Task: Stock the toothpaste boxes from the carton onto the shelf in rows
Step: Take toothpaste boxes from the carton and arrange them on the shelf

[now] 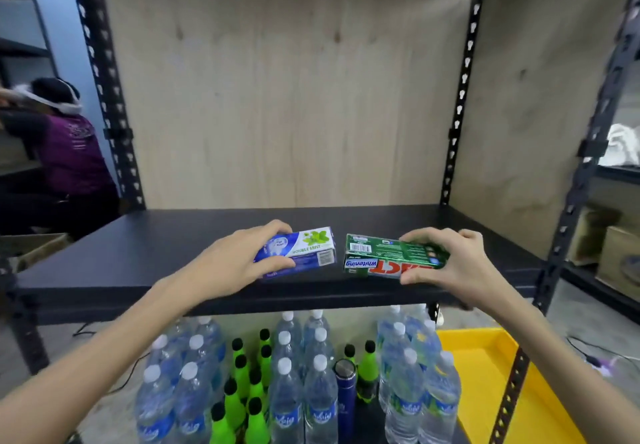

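Black laminate shelf point(156, 253), head view: two toothpaste boxes sit near its front edge, a small gap between them. The left hand point(239, 258) is clamped on the blue box point(304, 248), fingers over the far side, thumb on the near side. The right hand point(446, 260) grips the green box point(384, 256) likewise, at its right end. Judged: thin card cartons, light, stiff along their length but crushable if squeezed; best held across the long sides, as here. No carton can be identified with certainty.

Shelf otherwise bare, backed by plywood panels point(294, 97) in slotted black uprights. Below stand water bottles point(318, 391), green bottles point(239, 391), a blue flask point(344, 398) and a yellow tray point(485, 374). A person point(69, 146) works at left.
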